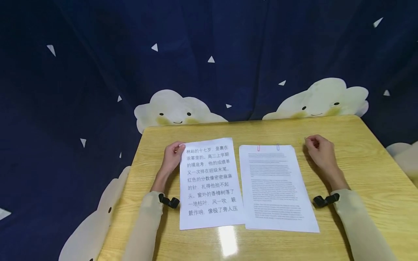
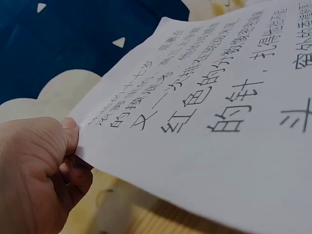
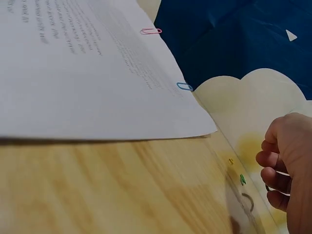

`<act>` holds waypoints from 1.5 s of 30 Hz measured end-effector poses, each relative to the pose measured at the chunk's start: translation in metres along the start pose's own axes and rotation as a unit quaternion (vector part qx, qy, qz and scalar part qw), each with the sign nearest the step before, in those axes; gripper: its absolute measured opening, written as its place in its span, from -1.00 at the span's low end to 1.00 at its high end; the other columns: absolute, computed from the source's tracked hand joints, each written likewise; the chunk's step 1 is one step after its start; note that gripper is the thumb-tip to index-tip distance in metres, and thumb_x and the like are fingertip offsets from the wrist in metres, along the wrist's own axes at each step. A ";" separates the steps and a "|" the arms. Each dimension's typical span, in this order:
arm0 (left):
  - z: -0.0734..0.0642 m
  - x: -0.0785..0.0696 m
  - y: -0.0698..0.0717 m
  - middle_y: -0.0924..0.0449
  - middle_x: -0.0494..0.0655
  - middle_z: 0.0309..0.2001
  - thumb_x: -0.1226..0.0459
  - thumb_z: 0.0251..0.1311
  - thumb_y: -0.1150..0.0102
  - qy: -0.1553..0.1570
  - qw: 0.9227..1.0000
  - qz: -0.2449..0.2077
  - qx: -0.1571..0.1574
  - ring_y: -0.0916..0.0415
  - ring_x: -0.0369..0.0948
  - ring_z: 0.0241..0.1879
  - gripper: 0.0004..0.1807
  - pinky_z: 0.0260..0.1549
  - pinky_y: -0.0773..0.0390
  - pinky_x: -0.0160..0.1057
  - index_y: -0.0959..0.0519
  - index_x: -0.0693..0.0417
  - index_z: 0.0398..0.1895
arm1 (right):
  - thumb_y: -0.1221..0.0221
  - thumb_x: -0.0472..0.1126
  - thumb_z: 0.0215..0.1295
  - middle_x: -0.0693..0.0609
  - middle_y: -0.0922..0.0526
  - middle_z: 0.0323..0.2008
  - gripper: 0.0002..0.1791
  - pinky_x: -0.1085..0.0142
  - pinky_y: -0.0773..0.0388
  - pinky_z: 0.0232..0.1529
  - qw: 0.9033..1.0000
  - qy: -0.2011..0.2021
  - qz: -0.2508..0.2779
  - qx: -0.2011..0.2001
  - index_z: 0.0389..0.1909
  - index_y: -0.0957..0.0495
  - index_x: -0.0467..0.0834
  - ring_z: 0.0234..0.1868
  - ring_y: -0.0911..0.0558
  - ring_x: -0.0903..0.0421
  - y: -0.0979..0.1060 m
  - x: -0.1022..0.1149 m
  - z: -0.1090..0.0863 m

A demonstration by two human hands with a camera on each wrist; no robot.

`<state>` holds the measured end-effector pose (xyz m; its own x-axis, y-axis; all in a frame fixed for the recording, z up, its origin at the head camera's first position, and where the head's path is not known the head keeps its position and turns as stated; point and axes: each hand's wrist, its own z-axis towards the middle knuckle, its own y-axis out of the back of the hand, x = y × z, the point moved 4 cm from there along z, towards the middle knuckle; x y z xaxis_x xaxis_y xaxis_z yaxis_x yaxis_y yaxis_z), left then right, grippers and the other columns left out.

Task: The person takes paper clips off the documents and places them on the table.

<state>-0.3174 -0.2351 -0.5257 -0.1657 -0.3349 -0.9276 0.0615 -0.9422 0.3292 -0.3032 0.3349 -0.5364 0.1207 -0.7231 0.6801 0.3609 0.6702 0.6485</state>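
Observation:
My left hand [image 1: 172,156] pinches the upper left corner of a white paper sheet [image 1: 209,219] printed with large Chinese characters. In the left wrist view the thumb lies over the corner, and the sheet [image 2: 195,161] slopes away from the hand. A second printed document [image 1: 275,224], with small dense text, lies beside it. On its top edge sit a pink paper clip [image 1: 259,148] and a blue paper clip [image 1: 278,147]. My right hand [image 1: 321,152] has curled fingers near a yellow clip [image 3: 231,161] and a green clip [image 3: 243,179]; whether it pinches anything is unclear.
A light wooden table [image 1: 359,156] carries the papers, with a bright reflection near its front. Behind it hangs a dark blue curtain [image 1: 241,29] with white triangles and smiling clouds. Black wrist cameras [image 1: 169,201] are strapped over both pale sleeves.

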 end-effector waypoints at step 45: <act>-0.002 -0.066 -0.113 -0.64 0.24 0.00 0.42 0.46 -0.15 -0.050 0.998 0.001 0.030 -0.61 0.08 -0.01 -0.68 -0.06 -0.55 -0.25 -0.55 0.31 0.21 | -0.21 -0.18 0.53 -0.12 -0.65 -0.41 -0.78 0.51 -0.35 -0.41 0.994 0.067 0.054 0.064 -0.15 -0.69 -0.28 -0.44 -0.49 0.15 -0.018 0.011 -0.042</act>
<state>-0.3113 -0.1061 -0.5022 -0.2637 -0.3321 -0.9057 0.0025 -0.9391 0.3436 -0.2697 0.3080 -0.5553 0.2783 -0.6557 0.7019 0.2191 0.7548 0.6182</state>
